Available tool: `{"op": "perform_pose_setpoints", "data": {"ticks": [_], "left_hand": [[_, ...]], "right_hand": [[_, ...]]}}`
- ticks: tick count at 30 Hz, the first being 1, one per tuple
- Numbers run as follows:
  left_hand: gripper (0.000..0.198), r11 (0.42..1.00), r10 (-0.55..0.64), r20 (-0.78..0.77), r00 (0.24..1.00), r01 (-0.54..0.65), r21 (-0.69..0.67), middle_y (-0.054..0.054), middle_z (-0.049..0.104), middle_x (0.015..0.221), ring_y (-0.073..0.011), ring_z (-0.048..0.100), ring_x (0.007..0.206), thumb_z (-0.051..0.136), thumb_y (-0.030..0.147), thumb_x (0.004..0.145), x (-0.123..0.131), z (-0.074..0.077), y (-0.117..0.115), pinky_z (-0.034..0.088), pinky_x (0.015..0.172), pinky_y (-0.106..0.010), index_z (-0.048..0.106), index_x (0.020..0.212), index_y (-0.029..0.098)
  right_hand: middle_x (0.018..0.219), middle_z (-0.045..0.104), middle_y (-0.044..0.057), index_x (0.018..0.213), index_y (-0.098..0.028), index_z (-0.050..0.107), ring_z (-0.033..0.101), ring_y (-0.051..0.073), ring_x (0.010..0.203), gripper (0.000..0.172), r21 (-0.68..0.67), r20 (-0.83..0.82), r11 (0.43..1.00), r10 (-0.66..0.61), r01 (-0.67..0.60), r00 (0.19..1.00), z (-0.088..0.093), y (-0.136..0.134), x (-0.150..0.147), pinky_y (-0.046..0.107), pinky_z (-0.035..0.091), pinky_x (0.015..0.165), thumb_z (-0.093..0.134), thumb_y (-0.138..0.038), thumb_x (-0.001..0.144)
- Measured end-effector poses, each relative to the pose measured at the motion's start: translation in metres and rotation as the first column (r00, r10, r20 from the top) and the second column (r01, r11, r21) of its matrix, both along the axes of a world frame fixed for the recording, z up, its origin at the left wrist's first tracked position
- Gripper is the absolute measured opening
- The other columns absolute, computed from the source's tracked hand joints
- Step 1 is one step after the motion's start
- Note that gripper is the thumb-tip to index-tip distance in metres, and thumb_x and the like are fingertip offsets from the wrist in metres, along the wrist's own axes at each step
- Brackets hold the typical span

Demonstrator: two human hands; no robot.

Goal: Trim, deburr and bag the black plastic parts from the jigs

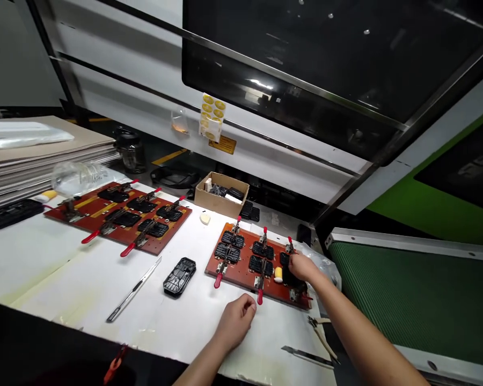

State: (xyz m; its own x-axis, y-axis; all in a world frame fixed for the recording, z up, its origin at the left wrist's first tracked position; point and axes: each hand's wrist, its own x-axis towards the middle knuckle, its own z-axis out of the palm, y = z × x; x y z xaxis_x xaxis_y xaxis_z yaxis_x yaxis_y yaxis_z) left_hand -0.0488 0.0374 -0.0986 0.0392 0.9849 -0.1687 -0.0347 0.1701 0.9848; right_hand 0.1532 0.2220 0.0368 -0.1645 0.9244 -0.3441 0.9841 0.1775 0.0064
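My right hand (301,267) reaches over the right end of the reddish-brown clamp board (241,271) nearest me. Its fingers are bent closed at a black plastic part (285,259) below a red-tipped toggle clamp (290,245); whatever they grip is hidden. A small yellow-and-white piece (278,275) lies just left of that hand. Several black ribbed plastic parts (261,265) sit under clamps on this board. My left hand (239,319) is over the white tabletop in front of the board, thumb and fingers curled together. I cannot make out anything between them.
A second clamp board (161,245) stands to the left. Between the boards lie a black plastic shell (179,276) and a craft knife (133,290). Pliers (324,340) and another knife (308,356) lie front right. A cardboard box (213,202) stands behind; a green conveyor (418,289) runs right.
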Motion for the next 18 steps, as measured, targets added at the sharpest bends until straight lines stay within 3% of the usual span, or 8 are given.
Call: {"op": "perform_pose_setpoints", "data": {"ticks": [4,6,8,10,12,14,16,18], "left_hand": [[0.034,0.996,0.084,0.098,0.992,-0.086,0.014,-0.006,0.07,0.098,-0.0183,0.066,0.074,0.053,0.052,0.098,-0.003,0.017,-0.006,0.05,0.063,-0.029,0.063,0.107,0.021],[0.047,0.996,0.073,0.175,0.982,-0.082,0.042,-0.012,0.069,0.126,-0.0232,0.07,0.101,0.054,0.057,0.099,-0.003,0.03,-0.008,0.057,0.08,-0.033,0.059,0.13,0.022],[0.067,0.998,-0.018,0.327,0.945,-0.001,0.058,-0.015,0.059,0.15,-0.0285,0.063,0.13,0.062,0.058,0.097,-0.001,0.043,-0.012,0.054,0.103,-0.039,0.045,0.153,0.026],[0.086,0.992,-0.117,0.457,0.882,0.125,0.013,-0.016,0.058,0.153,-0.033,0.058,0.139,0.075,0.053,0.091,0.003,0.05,-0.019,0.048,0.113,-0.043,0.034,0.162,0.027],[0.093,0.974,-0.113,0.493,0.863,0.194,-0.115,-0.016,0.067,0.141,-0.0353,0.063,0.133,0.081,0.049,0.087,0.007,0.053,-0.028,0.051,0.109,-0.044,0.033,0.163,0.028],[0.094,0.948,-0.036,0.473,0.88,0.179,-0.262,-0.013,0.072,0.133,-0.036,0.069,0.123,0.08,0.049,0.087,0.011,0.054,-0.04,0.057,0.098,-0.043,0.029,0.164,0.032],[0.095,0.918,0.036,0.453,0.891,0.15,-0.367,-0.011,0.073,0.13,-0.0356,0.075,0.11,0.078,0.053,0.087,0.015,0.055,-0.052,0.06,0.085,-0.043,0.025,0.164,0.04],[0.095,0.89,0.066,0.444,0.893,0.148,-0.431,-0.01,0.073,0.13,-0.0351,0.077,0.1,0.078,0.055,0.085,0.022,0.058,-0.063,0.06,0.076,-0.041,0.025,0.163,0.046]], "right_hand": [[0.094,0.068,0.001,0.105,-0.018,0.062,0.066,0.016,0.084,0.008,0.079,-0.321,0.997,0.026,-0.001,0.947,0.017,-0.032,0.008,0.031,0.055,0.079,0.055,-0.019,0.101],[0.093,0.066,0.0,0.109,-0.021,0.057,0.064,0.015,0.082,0.014,0.097,-0.477,0.995,0.066,-0.022,0.877,0.018,-0.07,0.004,0.026,0.052,0.075,0.05,-0.015,0.098],[0.091,0.066,-0.002,0.105,-0.023,0.056,0.063,0.014,0.081,0.012,0.104,-0.608,0.991,0.129,-0.083,0.783,0.014,-0.116,-0.004,0.024,0.05,0.075,0.054,-0.017,0.094],[0.091,0.067,-0.002,0.1,-0.024,0.055,0.063,0.015,0.082,0.012,0.131,-0.727,0.973,0.225,-0.192,0.649,0.009,-0.157,-0.01,0.025,0.049,0.075,0.058,-0.018,0.09],[0.099,0.07,0.0,0.106,-0.024,0.056,0.066,0.016,0.087,0.019,0.139,-0.797,0.951,0.272,-0.275,0.539,0.003,-0.182,-0.005,0.027,0.051,0.078,0.062,-0.019,0.089],[0.11,0.071,0.002,0.115,-0.025,0.057,0.068,0.017,0.097,0.026,0.102,-0.759,0.968,0.223,-0.228,0.611,-0.004,-0.187,0.017,0.027,0.054,0.085,0.065,-0.022,0.09],[0.123,0.071,0.006,0.123,-0.022,0.059,0.066,0.02,0.113,0.029,0.075,-0.624,0.995,0.095,-0.061,0.776,-0.017,-0.179,0.056,0.03,0.052,0.1,0.063,-0.023,0.094],[0.14,0.063,0.017,0.132,-0.015,0.06,0.056,0.028,0.134,0.039,0.094,-0.479,0.99,-0.05,0.108,0.876,-0.035,-0.166,0.1,0.043,0.043,0.116,0.058,-0.017,0.094]]}}
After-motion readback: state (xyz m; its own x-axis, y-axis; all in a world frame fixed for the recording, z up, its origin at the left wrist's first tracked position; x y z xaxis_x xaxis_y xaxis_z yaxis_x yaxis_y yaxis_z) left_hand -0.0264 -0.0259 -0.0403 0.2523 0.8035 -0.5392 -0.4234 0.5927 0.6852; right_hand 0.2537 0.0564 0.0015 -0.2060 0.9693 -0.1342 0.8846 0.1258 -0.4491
